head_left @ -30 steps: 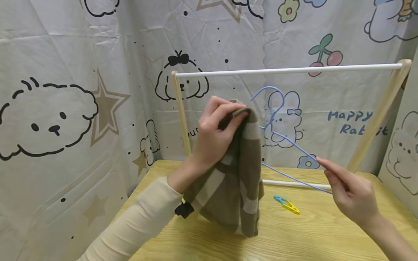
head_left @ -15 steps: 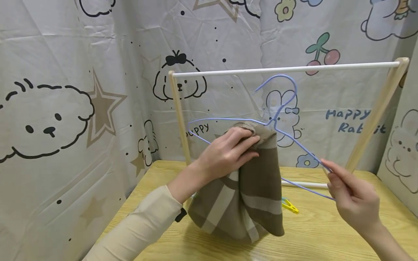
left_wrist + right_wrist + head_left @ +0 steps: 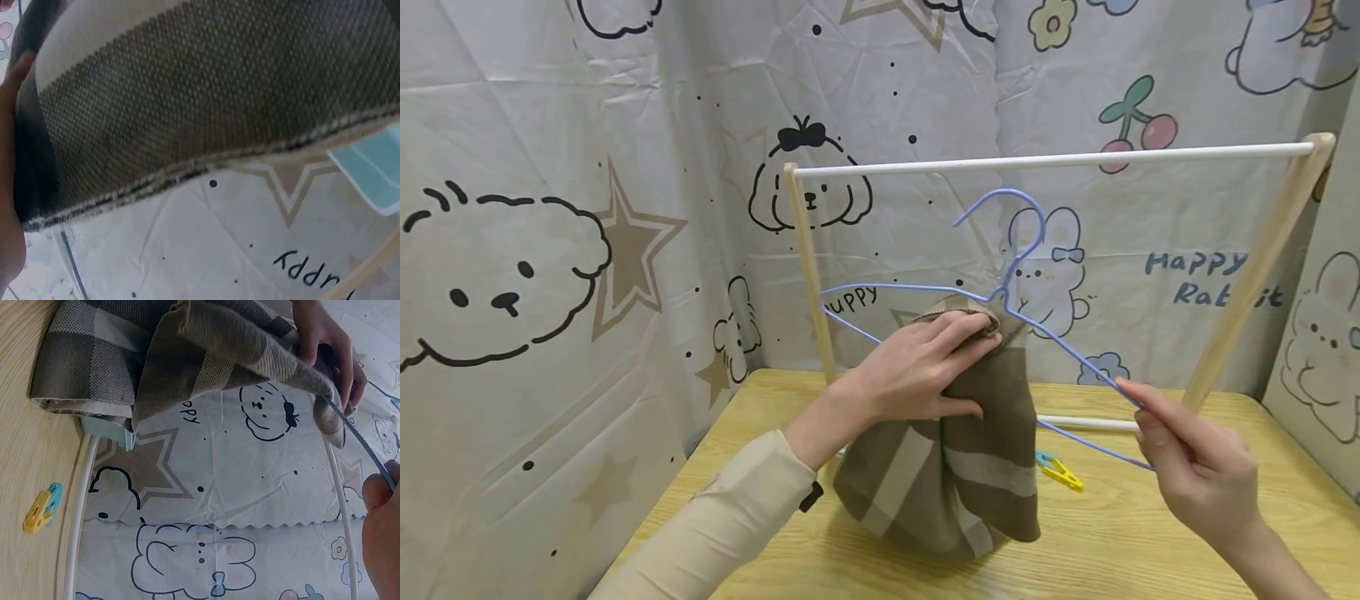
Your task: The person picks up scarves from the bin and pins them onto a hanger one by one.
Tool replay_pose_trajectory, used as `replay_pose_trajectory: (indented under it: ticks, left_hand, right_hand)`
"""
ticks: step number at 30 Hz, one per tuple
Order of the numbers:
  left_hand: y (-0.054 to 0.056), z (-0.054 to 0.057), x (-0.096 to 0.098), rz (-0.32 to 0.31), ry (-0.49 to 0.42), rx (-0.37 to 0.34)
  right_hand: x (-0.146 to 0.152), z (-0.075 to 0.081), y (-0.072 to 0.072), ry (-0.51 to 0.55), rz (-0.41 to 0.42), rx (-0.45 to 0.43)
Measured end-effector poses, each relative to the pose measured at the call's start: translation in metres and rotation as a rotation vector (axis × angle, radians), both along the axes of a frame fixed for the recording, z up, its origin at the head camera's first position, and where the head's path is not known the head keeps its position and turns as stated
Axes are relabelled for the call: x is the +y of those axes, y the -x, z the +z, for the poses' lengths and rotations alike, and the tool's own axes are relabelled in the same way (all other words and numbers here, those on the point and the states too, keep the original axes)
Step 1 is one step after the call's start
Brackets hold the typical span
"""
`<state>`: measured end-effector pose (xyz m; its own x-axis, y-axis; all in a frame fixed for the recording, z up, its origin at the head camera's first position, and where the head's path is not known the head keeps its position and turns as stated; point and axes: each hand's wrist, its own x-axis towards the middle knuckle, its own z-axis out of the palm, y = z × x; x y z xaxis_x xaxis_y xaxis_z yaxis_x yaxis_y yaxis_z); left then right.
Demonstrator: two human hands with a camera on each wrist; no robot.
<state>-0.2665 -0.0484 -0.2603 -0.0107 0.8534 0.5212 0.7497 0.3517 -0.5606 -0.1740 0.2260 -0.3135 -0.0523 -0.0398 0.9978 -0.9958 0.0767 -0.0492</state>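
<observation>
The left hand grips the cloth, the right hand pinches the hanger; threading seems in hand, and next the cloth needs drawing through.

Left hand and cloth, both lower than a second ago: thumb now spread from fingers, upper left side of hanger uncovered.
</observation>
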Motion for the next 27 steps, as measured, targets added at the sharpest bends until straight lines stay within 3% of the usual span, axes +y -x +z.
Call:
replay_pose_trajectory:
  ticks: [5, 9, 13, 17, 21, 24, 27]
  left_hand:
    - [0.003, -0.005, -0.001, -0.086, -0.035, 0.046]
    - [0.003, -0.005, 0.0, -0.169, -0.091, -0.037]
    - [0.002, -0.003, 0.003, -0.212, -0.226, -0.142]
    - [-0.001, 0.0, 0.008, -0.156, -0.419, -0.211]
    - [-0.001, 0.006, 0.017, -0.065, -0.596, -0.268]
    - [0.002, 0.011, 0.024, 0.021, -0.709, -0.262]
    - [0.007, 0.012, 0.029, 0.142, -0.742, -0.23]
  right_hand:
    - [-0.002, 0.0, -0.001, -0.008, 0.066, -0.006]
    - [-0.001, 0.0, -0.002, -0.019, 0.074, -0.015]
    - [-0.001, -0.003, -0.005, -0.038, -0.026, -0.03]
    - [-0.007, -0.006, -0.008, -0.05, -0.105, -0.029]
    - [-0.017, -0.006, -0.011, -0.042, -0.093, -0.013]
    - [-0.026, -0.006, -0.013, -0.043, -0.035, -0.007]
    - [-0.034, -0.007, -0.015, -0.048, -0.009, 0.009]
